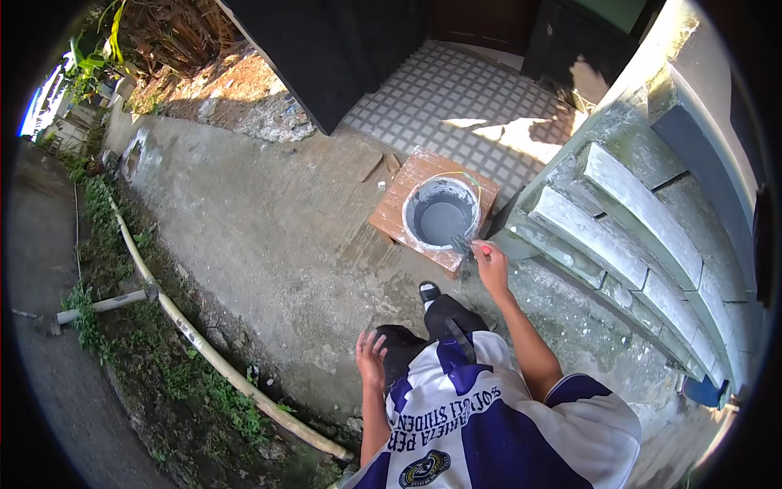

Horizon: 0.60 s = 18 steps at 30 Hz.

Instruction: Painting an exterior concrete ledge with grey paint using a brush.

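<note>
While the right hand (491,262) clenches a red-handled trowel (470,244) at the rim of the grey-filled white bucket (441,213) on a brown board (410,186), the left hand (371,356) rests released on the knee; stone steps (607,228) rise right.

No packages, labels, signs or screens show here. The nearest thing to one is the print on the person's shirt (481,416): a band of white lettering across a dark blue panel near the lower edge, and below it a round crest (425,469) in dark blue and yellow, partly cut off.
</note>
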Each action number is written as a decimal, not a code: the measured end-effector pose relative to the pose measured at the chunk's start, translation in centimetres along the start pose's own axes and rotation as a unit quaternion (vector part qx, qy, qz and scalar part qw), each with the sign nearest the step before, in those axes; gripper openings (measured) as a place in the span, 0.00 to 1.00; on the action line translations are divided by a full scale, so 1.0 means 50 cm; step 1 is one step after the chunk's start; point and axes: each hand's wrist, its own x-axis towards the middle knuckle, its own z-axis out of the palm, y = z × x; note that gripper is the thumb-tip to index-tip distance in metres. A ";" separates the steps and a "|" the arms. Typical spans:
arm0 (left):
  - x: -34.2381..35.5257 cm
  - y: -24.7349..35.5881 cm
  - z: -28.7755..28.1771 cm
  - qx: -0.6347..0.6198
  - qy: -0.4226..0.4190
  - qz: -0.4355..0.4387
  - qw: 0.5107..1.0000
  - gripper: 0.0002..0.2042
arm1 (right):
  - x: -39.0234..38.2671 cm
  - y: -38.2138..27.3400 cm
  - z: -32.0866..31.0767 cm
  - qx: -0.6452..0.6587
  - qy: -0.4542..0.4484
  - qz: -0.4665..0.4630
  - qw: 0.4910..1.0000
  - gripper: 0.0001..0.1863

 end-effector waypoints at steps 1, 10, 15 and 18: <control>-0.005 0.005 -0.014 0.006 0.012 -0.012 1.000 0.27 | -0.011 -0.014 0.008 -0.070 -0.001 -0.050 0.996 0.09; 0.406 0.213 0.047 0.124 -0.079 -0.067 0.987 0.21 | 0.248 0.027 0.194 -0.114 0.119 -0.033 0.986 0.16; 0.568 0.258 0.055 0.209 -0.167 -0.116 0.957 0.16 | 0.263 0.078 0.266 -0.041 0.169 0.090 0.981 0.16; 0.617 0.260 0.074 0.234 -0.137 -0.131 0.954 0.15 | 0.303 0.139 0.283 -0.112 0.168 0.087 0.976 0.16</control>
